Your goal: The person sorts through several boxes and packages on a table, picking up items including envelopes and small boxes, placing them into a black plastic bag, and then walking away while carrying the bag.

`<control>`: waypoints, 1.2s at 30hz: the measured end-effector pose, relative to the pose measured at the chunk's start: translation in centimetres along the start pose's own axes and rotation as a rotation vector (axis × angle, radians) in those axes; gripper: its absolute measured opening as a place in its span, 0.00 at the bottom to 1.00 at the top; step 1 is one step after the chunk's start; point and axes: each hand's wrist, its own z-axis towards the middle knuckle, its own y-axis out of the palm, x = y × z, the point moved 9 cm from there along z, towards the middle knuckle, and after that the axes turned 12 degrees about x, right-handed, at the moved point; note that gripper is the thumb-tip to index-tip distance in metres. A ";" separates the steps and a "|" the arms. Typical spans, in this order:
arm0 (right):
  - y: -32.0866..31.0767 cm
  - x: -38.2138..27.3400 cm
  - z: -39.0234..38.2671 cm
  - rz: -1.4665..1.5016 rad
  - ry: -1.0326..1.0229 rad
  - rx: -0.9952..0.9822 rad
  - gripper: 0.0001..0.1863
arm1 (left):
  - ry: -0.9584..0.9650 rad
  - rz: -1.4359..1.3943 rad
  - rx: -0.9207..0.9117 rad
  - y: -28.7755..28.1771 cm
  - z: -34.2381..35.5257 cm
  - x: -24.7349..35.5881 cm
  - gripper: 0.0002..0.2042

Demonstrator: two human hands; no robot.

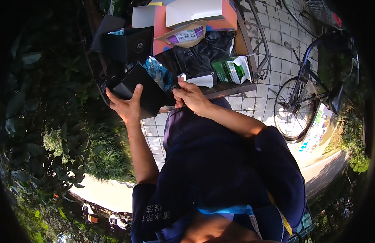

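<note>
My left hand (127, 104) grips a black box (144, 86) at the cart's near left corner, the thumb on its near face and the fingers round its left side. The box is tilted. To the right of it, my right hand (192, 97) is closed in a pinch, with the fingertips curled toward me; what they hold, if anything, is too small to tell. Just beyond lie a crumpled blue plastic package (158, 71) and a small white carton piece (200, 81) at the cart's near edge.
The cart (232, 90) also carries a black plastic bag (207, 50), a kraft pouch (186, 34), an orange-pink carton (160, 30), a dark open box (129, 46) and a green-white box (233, 70). A bicycle (302, 85) stands on the tiles at right; leafy bushes (33, 101) crowd the left.
</note>
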 end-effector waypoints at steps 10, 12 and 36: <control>0.8 0.8 -0.8 -0.018 -0.016 -0.034 0.09 | 0.453 -0.017 0.082 -0.6 -3.6 5.6 0.56; 0.0 0.2 -0.5 0.010 -0.039 0.005 0.09 | 0.508 0.048 0.055 -1.1 -4.1 7.3 0.56; -2.3 1.4 0.3 -0.024 0.014 0.046 0.08 | 0.031 -0.787 -0.201 -6.0 2.0 5.9 0.28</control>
